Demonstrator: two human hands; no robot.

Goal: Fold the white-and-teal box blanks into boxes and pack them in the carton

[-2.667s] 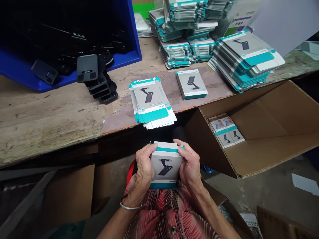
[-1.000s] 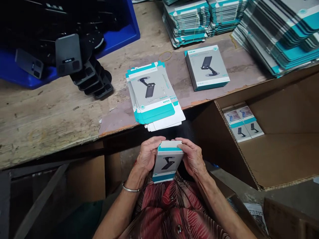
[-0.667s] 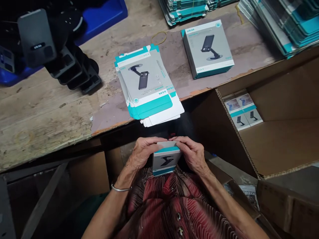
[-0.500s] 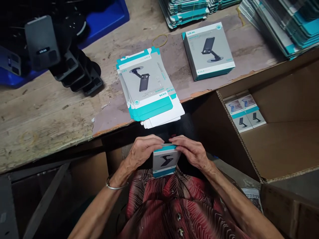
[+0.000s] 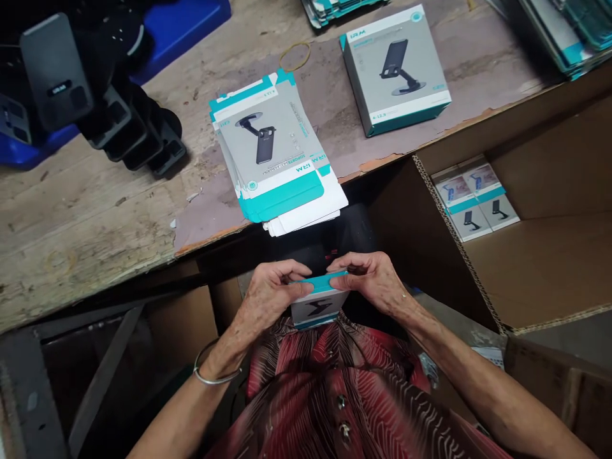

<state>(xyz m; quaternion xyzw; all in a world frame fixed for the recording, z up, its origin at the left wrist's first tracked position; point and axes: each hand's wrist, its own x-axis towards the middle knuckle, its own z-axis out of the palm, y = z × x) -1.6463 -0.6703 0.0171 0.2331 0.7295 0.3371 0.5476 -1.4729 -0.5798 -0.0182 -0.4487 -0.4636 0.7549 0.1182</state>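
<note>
A small grey and teal box (image 5: 318, 308) stands upright at my lap, its teal top facing up. My left hand (image 5: 277, 290) grips the left end of that top, thumb on the teal panel and fingers curled behind. At the right end, my right hand (image 5: 368, 280) holds it the same way. Beyond my hands, a pile of flat printed cartons (image 5: 268, 146) lies at the table's edge, with white sheets (image 5: 306, 220) sticking out beneath. A larger finished-looking box (image 5: 394, 70) with a phone stand picture rests to the right of the pile.
Black phone stands (image 5: 57, 76) pile up in a blue tray (image 5: 191, 32) on the wooden table (image 5: 95, 204). A rubber band (image 5: 295, 57) lies behind the cartons. More flat cartons (image 5: 568, 38) are at the upper right. An open cardboard box (image 5: 564, 274) at right holds several small boxes (image 5: 480, 204).
My thumbs have moved onto the teal top, which now looks flat and closed. The box is tilted more, showing less of its front. The whole view has shifted slightly.
</note>
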